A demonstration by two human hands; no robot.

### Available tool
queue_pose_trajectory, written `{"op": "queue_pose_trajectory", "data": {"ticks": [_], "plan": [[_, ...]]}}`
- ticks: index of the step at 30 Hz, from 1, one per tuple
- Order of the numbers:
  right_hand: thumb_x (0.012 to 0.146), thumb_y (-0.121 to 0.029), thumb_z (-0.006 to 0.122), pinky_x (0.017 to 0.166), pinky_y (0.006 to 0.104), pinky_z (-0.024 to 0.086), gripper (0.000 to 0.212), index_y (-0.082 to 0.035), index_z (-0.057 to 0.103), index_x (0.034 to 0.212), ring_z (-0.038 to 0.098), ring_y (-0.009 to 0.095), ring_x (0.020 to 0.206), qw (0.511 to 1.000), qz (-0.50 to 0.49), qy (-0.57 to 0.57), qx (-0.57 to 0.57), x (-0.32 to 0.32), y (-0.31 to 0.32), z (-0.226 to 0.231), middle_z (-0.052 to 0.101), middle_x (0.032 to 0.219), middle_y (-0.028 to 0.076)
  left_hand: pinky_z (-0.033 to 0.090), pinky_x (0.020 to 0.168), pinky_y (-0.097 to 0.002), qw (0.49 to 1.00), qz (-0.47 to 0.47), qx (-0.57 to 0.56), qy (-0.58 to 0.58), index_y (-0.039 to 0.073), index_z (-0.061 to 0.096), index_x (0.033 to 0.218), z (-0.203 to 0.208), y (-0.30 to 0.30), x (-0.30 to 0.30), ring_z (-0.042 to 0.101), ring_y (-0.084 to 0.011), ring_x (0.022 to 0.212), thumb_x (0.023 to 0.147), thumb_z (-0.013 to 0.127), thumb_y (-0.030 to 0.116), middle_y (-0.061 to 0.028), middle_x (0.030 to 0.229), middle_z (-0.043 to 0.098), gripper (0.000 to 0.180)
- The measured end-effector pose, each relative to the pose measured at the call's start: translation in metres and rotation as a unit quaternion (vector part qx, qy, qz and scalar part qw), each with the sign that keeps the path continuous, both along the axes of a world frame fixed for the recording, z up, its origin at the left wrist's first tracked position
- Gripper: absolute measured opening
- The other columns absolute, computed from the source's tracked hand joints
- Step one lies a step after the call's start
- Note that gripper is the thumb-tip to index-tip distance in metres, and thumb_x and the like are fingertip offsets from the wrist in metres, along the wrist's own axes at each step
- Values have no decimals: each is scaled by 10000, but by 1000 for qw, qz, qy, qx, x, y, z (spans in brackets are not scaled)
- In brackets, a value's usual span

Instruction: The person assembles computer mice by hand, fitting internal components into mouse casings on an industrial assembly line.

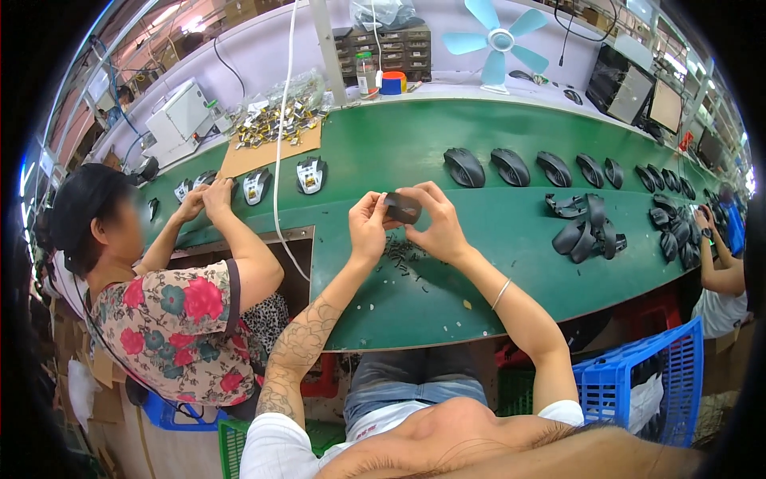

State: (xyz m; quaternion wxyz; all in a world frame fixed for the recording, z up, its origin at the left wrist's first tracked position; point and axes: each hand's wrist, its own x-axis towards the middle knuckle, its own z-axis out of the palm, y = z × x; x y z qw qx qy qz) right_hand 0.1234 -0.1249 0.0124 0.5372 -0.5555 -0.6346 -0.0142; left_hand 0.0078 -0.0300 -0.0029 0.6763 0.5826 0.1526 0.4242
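Over the middle of the green bench, my left hand [370, 227] and my right hand [437, 222] hold a black computer mouse shell [403, 208] between their fingertips. The left fingers grip its left edge, and the right thumb and fingers are curled round its right side. Below my hands lies a scattered heap of small black pieces [405, 252], too small to name. Beyond, a row of black computer mice [511, 167] runs off to the right. Nearer on the right is a loose pile of black mouse shells [589, 231].
At left, a co-worker in a flowered shirt [179, 323] handles opened mice [257, 185]. Small yellow-and-silver parts [279, 120] lie on cardboard behind. A white cable [279, 160] hangs down there. A blue crate [678, 383] stands at right, near another person [722, 271]. A fan [499, 40] stands behind.
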Motion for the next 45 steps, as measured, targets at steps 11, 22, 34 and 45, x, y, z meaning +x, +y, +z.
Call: {"op": "queue_pose_trajectory", "data": {"ticks": [11,22,34,45], "plan": [[694,2,631,785,344,462,469,-176,595,1126,546,285,894,994,-104,-23,30,25,10,-24,475,1089,139,481,777,-350,661,117,725,-154,98,593,788,162,-108,-13,567,-210,906,675,586,217,-43,914,579,165],[673,18,673,795,339,474,407,-140,610,1043,557,261,910,995,-67,-70,8,20,13,-24,463,1080,110,412,828,-381,365,98,913,-154,32,497,1020,204,-182,-53,445,-258,996,734,549,343,-106,1047,437,425],[655,-9,673,831,372,467,383,-162,612,1001,528,299,932,994,-82,-54,50,36,8,-19,466,1056,118,430,925,-449,-70,-152,961,-222,49,254,1331,266,-200,-29,307,-314,1259,824,479,380,-137,1372,283,646],[632,-18,672,898,392,421,355,-130,631,966,483,334,1035,995,-76,-41,58,30,4,-20,466,1093,140,455,818,-393,12,-142,973,-181,58,423,1191,201,-182,-66,473,-289,1060,810,488,235,-114,1243,420,424]]}}
